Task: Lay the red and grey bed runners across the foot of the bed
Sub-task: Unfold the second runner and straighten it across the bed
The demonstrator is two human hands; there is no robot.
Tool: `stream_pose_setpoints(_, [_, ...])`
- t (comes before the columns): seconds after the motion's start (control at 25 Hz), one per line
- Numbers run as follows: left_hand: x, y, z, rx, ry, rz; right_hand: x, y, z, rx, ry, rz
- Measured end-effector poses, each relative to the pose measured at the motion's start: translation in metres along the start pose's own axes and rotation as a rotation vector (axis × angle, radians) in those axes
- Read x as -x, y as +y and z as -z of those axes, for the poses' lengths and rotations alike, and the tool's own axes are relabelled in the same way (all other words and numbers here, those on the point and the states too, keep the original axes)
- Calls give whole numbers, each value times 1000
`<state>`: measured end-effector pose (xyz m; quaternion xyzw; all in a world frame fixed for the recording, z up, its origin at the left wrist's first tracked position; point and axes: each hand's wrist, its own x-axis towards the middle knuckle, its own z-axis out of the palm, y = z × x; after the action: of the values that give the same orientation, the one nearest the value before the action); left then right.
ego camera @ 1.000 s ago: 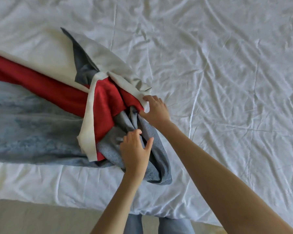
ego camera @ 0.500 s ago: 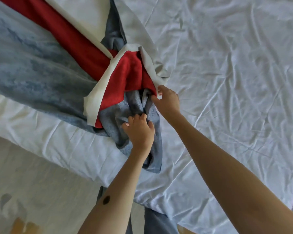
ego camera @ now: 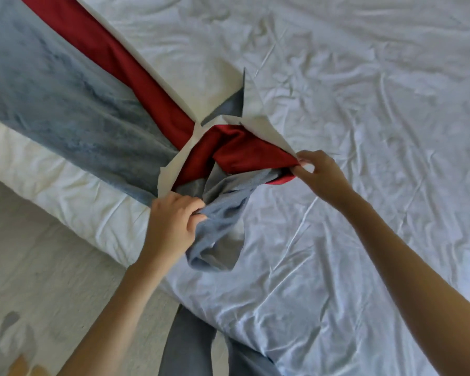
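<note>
- Red velvety bed runner (ego camera: 125, 74) with a pale lining is laid flat beside the grey-blue plush bed runner (ego camera: 65, 109) across the wrinkled white bed sheet (ego camera: 364, 104); both are bunched and twisted at their near ends.
- A fold of the grey-blue cloth is clenched in the left hand (ego camera: 171, 223), near the mattress edge.
- The red runner's corner, together with some grey cloth, is pinched by the right hand (ego camera: 320, 175) and held just above the sheet.
- Pale carpeted floor (ego camera: 38, 267) is seen below the bed.
</note>
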<state>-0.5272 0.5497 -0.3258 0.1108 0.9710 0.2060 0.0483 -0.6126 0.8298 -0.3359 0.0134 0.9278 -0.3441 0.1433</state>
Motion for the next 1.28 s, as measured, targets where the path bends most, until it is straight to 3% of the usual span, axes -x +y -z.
stream_pose_setpoints(0.32, [-64,-89,90,-143,334,200,-114,-107,22,64,171,142])
stream_pose_setpoints(0.64, [-130,-231,96,-186,276,406,-259,-193,-47,375,102,176])
stream_pose_setpoints(0.8, [-146,-288,74,-195,239,491,-309,-197,-86,511,77,195])
stream_pose_setpoints(1.0, [-151,-303,39,-191,142,566,-317,-185,-122,518,16,150])
stream_pose_setpoints(1.08, [-149,-289,34,-197,211,496,-300,-178,-124,435,78,205])
stream_pose_setpoints(1.16, [-149,-257,28,-171,305,305,-270,-165,-124,340,209,248])
stream_pose_setpoints(1.28, [-154,-191,2,-88,280,68,-207,-132,-132,263,275,164])
